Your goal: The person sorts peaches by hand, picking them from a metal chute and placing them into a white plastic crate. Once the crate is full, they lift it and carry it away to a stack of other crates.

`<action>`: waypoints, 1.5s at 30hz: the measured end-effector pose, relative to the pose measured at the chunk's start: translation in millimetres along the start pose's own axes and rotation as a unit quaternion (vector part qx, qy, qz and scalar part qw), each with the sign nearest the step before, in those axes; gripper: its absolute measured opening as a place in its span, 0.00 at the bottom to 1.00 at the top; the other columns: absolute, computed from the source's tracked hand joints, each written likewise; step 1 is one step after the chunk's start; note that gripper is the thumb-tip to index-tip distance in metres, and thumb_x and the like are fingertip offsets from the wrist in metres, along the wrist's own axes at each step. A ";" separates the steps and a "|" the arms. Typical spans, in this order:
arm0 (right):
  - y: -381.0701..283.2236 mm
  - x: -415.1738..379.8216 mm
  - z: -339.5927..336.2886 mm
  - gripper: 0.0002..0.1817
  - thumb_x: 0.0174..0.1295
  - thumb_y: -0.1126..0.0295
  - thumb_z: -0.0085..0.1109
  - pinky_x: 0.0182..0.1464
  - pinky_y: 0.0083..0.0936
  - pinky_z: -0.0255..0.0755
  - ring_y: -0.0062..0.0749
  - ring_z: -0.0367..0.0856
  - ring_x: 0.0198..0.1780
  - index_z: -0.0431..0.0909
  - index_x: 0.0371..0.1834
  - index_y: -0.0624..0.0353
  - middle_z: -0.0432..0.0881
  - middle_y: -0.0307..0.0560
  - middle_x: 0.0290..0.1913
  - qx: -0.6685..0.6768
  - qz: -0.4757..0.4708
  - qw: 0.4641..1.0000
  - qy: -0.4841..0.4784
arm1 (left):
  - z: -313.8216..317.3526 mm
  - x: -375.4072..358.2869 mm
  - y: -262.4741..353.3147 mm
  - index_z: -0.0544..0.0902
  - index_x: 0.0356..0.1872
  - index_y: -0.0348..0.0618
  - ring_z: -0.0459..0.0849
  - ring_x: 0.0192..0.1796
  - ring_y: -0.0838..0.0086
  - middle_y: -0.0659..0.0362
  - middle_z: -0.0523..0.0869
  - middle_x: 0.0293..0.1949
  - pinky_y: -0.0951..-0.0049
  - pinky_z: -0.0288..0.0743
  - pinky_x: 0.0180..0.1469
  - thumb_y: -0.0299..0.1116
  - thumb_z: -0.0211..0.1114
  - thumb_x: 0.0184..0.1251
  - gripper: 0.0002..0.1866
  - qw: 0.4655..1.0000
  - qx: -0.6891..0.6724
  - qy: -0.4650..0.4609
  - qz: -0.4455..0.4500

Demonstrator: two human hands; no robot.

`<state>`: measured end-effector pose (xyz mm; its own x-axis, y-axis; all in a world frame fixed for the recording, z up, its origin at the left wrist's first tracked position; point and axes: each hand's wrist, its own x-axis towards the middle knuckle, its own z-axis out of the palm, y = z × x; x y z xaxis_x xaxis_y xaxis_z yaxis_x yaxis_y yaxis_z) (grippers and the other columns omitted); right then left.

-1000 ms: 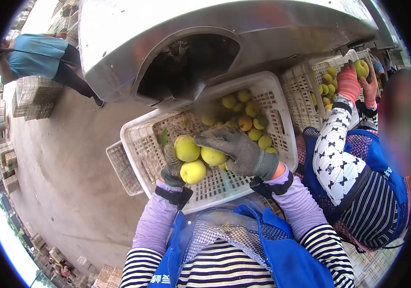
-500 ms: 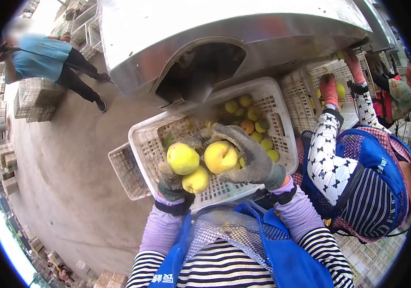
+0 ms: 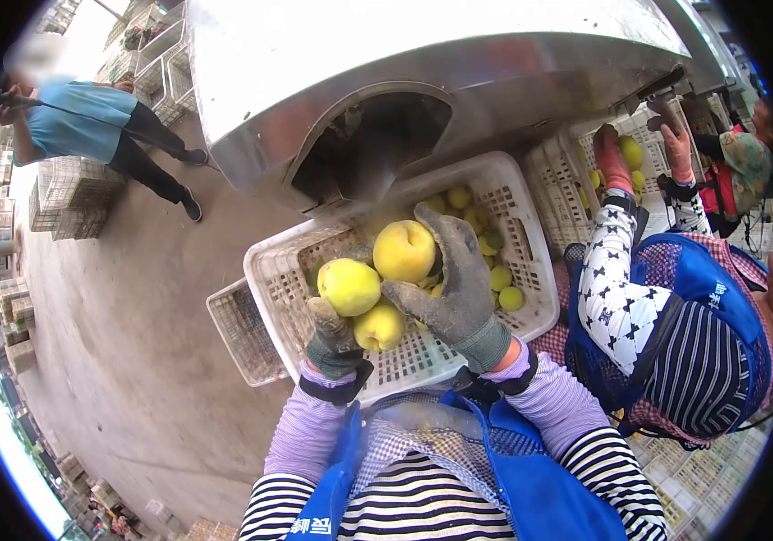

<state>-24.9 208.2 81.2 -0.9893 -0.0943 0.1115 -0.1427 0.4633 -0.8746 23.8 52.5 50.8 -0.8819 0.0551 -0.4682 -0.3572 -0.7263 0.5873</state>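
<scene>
My gloved left hand (image 3: 334,335) cups two yellow peaches, one yellow-green peach (image 3: 349,287) above and a second peach (image 3: 379,326) just below it. In my gloved right hand (image 3: 459,287) a third, rounder peach (image 3: 404,252) rests between thumb and fingers, its stem hollow showing. Both hands are over a white slotted crate (image 3: 538,261). Several more peaches (image 3: 500,278) lie inside the crate, mostly toward its right side. The far fingers of my left hand are partly hidden behind the fruit.
A metal machine with a dark opening (image 3: 373,135) overhangs the crate's far side. To the right, a co-worker in a blue vest (image 3: 711,298) reaches into another crate (image 3: 553,180). A smaller crate (image 3: 247,334) stands at left. A person in blue (image 3: 89,113) stands farther off.
The peach in my right hand has risen and turned, and the right hand has shifted left with its fingers pointing more upward. My left hand still holds its two peaches, slightly farther right.
</scene>
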 end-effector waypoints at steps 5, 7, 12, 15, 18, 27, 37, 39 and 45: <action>37.4 64.4 52.8 0.40 0.41 0.56 0.79 0.53 0.45 0.74 0.55 0.78 0.52 0.73 0.58 0.59 0.76 0.58 0.54 -0.116 -0.034 0.991 0.059 | -21.5 15.9 9.6 0.70 0.64 0.39 0.83 0.52 0.68 0.54 0.81 0.53 0.68 0.82 0.52 0.74 0.59 0.59 0.47 0.999 0.014 -0.006 0.050; 67.9 81.4 82.0 0.37 0.39 0.54 0.79 0.49 0.46 0.76 0.55 0.80 0.48 0.76 0.54 0.56 0.78 0.56 0.52 -0.249 -0.073 0.964 0.065 | -36.1 4.1 7.0 0.70 0.64 0.39 0.83 0.51 0.68 0.54 0.81 0.53 0.68 0.83 0.50 0.71 0.61 0.59 0.46 0.999 0.027 0.030 0.029; 43.1 87.4 74.9 0.27 0.49 0.42 0.71 0.40 0.45 0.77 0.52 0.83 0.37 0.83 0.39 0.55 0.83 0.51 0.33 -0.304 -0.076 0.949 0.035 | -61.5 -13.1 9.1 0.69 0.65 0.39 0.83 0.47 0.71 0.57 0.79 0.52 0.70 0.84 0.46 0.59 0.71 0.59 0.41 0.999 0.015 0.024 -0.019; 36.3 100.7 75.1 0.28 0.45 0.45 0.74 0.43 0.44 0.77 0.48 0.83 0.41 0.83 0.42 0.54 0.84 0.49 0.38 -0.328 -0.018 0.944 -0.014 | -59.0 -5.3 17.5 0.68 0.66 0.40 0.82 0.49 0.72 0.57 0.79 0.53 0.72 0.83 0.47 0.50 0.73 0.59 0.39 1.000 0.019 -0.020 0.010; 52.0 134.4 76.0 0.29 0.45 0.45 0.76 0.44 0.41 0.77 0.46 0.83 0.42 0.83 0.42 0.55 0.84 0.49 0.42 -0.286 -0.022 0.958 -0.027 | -29.2 2.8 25.0 0.66 0.68 0.39 0.80 0.54 0.71 0.55 0.77 0.56 0.71 0.82 0.51 0.45 0.72 0.60 0.39 0.998 0.039 -0.001 0.049; 20.6 63.5 15.9 0.46 0.48 0.47 0.76 0.49 0.30 0.75 0.35 0.79 0.46 0.70 0.67 0.62 0.80 0.53 0.48 0.036 0.066 0.972 -0.221 | -31.6 24.2 16.4 0.65 0.69 0.36 0.79 0.61 0.62 0.48 0.76 0.61 0.63 0.78 0.61 0.43 0.55 0.75 0.28 0.995 -0.066 -0.056 0.047; 3.2 10.9 9.6 0.32 0.44 0.52 0.77 0.39 0.36 0.78 0.43 0.83 0.38 0.80 0.52 0.56 0.80 0.47 0.41 -0.160 -0.079 0.983 -0.049 | -23.2 37.6 -2.0 0.69 0.66 0.36 0.84 0.55 0.66 0.47 0.80 0.57 0.67 0.82 0.55 0.49 0.50 0.79 0.27 0.992 0.042 -0.119 0.006; 1.7 21.5 11.9 0.30 0.44 0.52 0.77 0.36 0.37 0.78 0.43 0.83 0.35 0.82 0.48 0.56 0.80 0.46 0.37 -0.153 -0.088 0.984 -0.024 | -31.5 52.0 -6.4 0.69 0.67 0.37 0.84 0.53 0.67 0.47 0.81 0.56 0.67 0.82 0.54 0.52 0.49 0.79 0.29 0.993 0.074 -0.086 0.021; 37.1 79.0 49.4 0.29 0.46 0.46 0.73 0.34 0.39 0.77 0.47 0.83 0.32 0.80 0.43 0.57 0.82 0.49 0.36 -0.290 -0.061 0.955 -0.010 | -25.1 41.3 1.8 0.69 0.68 0.39 0.85 0.50 0.69 0.51 0.82 0.56 0.71 0.83 0.51 0.55 0.43 0.81 0.31 0.998 0.068 -0.014 0.007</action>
<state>-106.8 174.4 34.2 -0.9641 -0.1926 0.1826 -0.2559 0.8573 -0.4468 -5.5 36.3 15.9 -0.8947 0.0659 -0.4418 -0.3814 -0.6276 0.6787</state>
